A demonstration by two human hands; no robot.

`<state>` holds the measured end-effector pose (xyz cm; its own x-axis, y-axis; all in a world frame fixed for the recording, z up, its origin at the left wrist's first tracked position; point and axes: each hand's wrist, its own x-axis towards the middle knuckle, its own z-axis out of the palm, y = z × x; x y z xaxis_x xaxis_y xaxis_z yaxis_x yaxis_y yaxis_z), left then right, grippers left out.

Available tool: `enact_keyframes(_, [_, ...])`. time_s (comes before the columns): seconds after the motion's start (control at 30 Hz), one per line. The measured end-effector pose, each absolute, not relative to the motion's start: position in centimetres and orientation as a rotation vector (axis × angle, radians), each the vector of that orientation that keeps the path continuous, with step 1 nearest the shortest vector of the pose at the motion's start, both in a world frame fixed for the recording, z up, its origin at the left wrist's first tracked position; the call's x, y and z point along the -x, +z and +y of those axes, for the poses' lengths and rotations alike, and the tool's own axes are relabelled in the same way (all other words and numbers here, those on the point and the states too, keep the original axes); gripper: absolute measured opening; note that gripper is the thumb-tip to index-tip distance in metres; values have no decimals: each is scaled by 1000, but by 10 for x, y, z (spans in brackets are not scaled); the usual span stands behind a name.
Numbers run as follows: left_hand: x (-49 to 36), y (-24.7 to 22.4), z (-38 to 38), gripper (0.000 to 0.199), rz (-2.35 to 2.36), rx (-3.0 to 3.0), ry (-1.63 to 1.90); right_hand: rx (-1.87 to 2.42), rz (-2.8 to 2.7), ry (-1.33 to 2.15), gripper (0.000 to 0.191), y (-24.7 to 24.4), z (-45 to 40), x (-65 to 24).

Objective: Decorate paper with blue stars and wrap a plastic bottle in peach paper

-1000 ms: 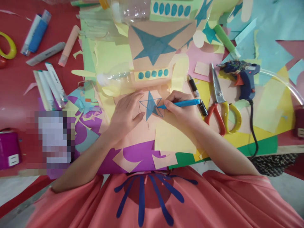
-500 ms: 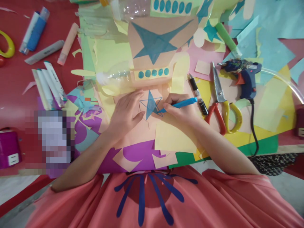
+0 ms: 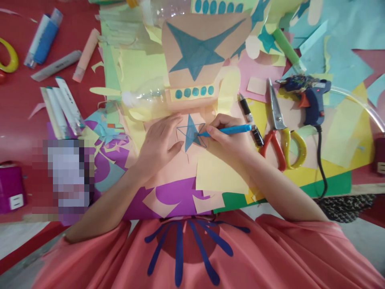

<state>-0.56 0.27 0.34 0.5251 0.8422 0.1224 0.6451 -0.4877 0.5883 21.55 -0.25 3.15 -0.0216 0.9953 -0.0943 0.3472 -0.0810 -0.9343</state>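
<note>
My right hand (image 3: 227,134) grips a blue marker (image 3: 236,129), its tip on a star drawing (image 3: 190,134). The star is outlined in blue, with its middle and upper and lower-left parts coloured in. It lies on a peach paper sheet (image 3: 168,168). My left hand (image 3: 161,142) rests flat on that sheet at the star's left, fingers stretched and thumb apart, holding nothing. Just beyond the hands lies a clear plastic bottle (image 3: 147,98) wrapped in peach paper, with a pale strip of blue dots (image 3: 194,93) on it.
Right of my hand lie a black pen (image 3: 252,120), scissors (image 3: 279,128) with red and yellow handles, and a blue glue gun (image 3: 313,94) with its cord. Several markers (image 3: 61,106) lie at left. A large blue star (image 3: 197,50) on peach paper is at the back. Paper scraps (image 3: 162,202) lie in front.
The marker's tip has shifted slightly up and left within the star, and more of its right side is coloured. My left hand has stayed in place.
</note>
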Motion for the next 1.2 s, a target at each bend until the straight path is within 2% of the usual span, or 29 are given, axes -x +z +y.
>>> enact_keyframes(0.23, [6,4,3,54,1190,-2321,543,1551,-1450,1118,29,35,-4,-213])
enact_keyframes(0.6, [6,4,3,53,1207,-2302,556,1436,-1456,1323,25,36,-4,-217])
enact_keyframes(0.8, [6,4,3,54,1174,-2342,576,1431,-1437,1165,23,30,-1,-220])
enact_keyframes(1.2, [6,3,3,55,1184,-2337,575,1525,-1468,1186,28,34,-3,-216])
